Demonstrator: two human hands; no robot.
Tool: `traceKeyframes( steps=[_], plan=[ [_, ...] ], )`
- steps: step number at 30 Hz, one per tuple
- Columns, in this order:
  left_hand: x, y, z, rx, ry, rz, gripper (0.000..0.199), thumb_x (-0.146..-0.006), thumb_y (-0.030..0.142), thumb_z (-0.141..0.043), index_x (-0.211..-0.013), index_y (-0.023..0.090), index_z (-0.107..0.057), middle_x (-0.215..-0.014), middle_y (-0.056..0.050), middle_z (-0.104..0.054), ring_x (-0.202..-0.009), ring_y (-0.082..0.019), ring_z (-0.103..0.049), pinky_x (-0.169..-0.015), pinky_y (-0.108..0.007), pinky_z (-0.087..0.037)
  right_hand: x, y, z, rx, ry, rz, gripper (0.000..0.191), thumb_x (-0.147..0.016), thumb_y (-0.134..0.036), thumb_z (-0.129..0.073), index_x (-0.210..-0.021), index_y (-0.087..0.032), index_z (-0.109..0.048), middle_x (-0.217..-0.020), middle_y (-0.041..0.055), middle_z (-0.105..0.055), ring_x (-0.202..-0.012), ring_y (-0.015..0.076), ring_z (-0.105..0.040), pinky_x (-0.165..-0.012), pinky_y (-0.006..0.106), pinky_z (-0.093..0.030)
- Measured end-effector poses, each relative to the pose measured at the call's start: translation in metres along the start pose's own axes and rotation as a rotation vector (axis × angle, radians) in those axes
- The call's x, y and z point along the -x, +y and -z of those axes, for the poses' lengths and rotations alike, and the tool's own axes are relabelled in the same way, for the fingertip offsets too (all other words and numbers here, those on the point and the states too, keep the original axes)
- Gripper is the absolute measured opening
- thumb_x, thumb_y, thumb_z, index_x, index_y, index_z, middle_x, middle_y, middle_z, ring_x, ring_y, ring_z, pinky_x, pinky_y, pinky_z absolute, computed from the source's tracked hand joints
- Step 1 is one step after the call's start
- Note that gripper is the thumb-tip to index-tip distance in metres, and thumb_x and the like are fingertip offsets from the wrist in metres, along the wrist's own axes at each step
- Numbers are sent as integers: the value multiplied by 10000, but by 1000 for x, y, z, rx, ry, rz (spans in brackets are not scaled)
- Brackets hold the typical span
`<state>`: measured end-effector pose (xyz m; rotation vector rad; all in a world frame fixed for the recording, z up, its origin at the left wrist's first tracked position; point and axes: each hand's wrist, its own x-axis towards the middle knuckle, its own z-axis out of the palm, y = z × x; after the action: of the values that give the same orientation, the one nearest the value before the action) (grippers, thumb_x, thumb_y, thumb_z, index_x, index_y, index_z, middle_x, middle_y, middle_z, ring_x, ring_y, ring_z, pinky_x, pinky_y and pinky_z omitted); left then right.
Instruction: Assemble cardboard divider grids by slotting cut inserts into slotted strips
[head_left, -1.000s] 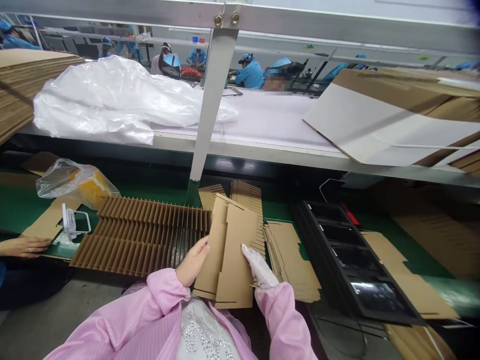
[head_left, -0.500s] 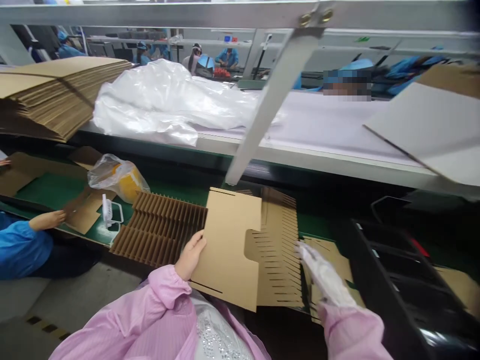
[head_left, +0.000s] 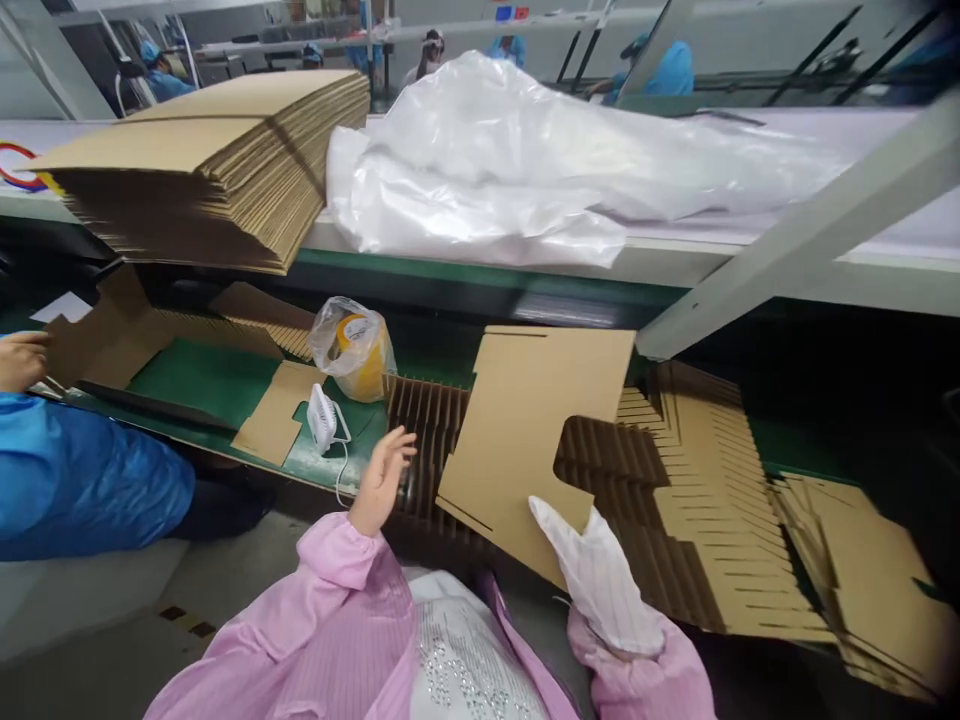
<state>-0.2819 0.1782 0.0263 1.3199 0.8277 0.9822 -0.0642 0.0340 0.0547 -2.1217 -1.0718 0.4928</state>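
Note:
My bare left hand (head_left: 384,482) is raised with its fingers stretched out, just left of a flat cardboard sheet (head_left: 517,430) and holding nothing. The sheet, notched on its right side, overlies a grid of brown cardboard dividers (head_left: 622,455). In a white glove, my right hand (head_left: 600,575) lies over the sheet's lower right corner, fingers straight and thumb spread apart. Whether anything presses from beneath the sheet is hidden. To the right of the grid are slotted cardboard strips (head_left: 724,500) fanned in a stack.
A small white fan (head_left: 324,420) and a bag with yellow tape (head_left: 360,350) sit on the green bench. An open cardboard box (head_left: 172,400) is near a co-worker's blue sleeve (head_left: 90,470). Stacked cardboard (head_left: 202,150) and plastic sheeting (head_left: 487,160) occupy the shelf; a metal post (head_left: 780,230) slants across.
My left hand has come off the cardboard sheet and opened. My gloved right hand has moved left from the slotted strips onto the sheet's lower corner. The view has swung left.

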Motion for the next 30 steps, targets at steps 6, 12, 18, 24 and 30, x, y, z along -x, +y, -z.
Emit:
traceKeyframes(
  steps=[6, 12, 18, 24, 30],
  plan=[
    [2, -31, 114, -208, -115, 170, 304, -868, 379, -540, -1085, 194, -644, -1110, -98, -666, -1046, -219, -602, -960, -373, -431, 29, -88, -68, 27, -30, -110, 602, -818, -617, -396, -1195, -177, -557, -1015, 110, -698, -914, 243, -672, -830, 352, -539],
    [9, -66, 136, -300, -525, 172, 199, -767, 311, -652, -914, 187, -701, -1024, -91, -676, -944, -215, -633, -855, -356, -503, 43, -139, -110, 326, -162, -57, 484, -922, -467, -328, -1261, -177, -517, -906, 112, -699, -749, 191, -677, -674, 254, -507],
    [12, -90, 132, -208, -455, 192, 188, -777, 343, -649, -765, 155, -660, -872, -73, -655, -803, -179, -645, -769, -333, -535, 36, -168, -133, 710, -242, 33, 426, -953, -330, -301, -1254, -129, -525, -801, 118, -682, -664, 188, -668, -569, 232, -453],
    [10, -96, 136, -223, -466, 114, 136, -777, 282, -660, -718, 164, -629, -818, -40, -604, -759, -149, -609, -721, -285, -517, 33, -188, -157, 851, -171, -22, 500, -964, -355, -230, -1284, -88, -506, -730, 132, -670, -670, 226, -677, -557, 262, -474],
    [9, -99, 135, -291, -480, 72, 127, -797, 256, -647, -708, 167, -626, -794, -26, -570, -734, -135, -576, -679, -257, -492, 22, -191, -174, 834, -138, -58, 468, -950, -323, -276, -1256, -58, -511, -729, 134, -670, -660, 212, -674, -544, 246, -481]
  ],
)
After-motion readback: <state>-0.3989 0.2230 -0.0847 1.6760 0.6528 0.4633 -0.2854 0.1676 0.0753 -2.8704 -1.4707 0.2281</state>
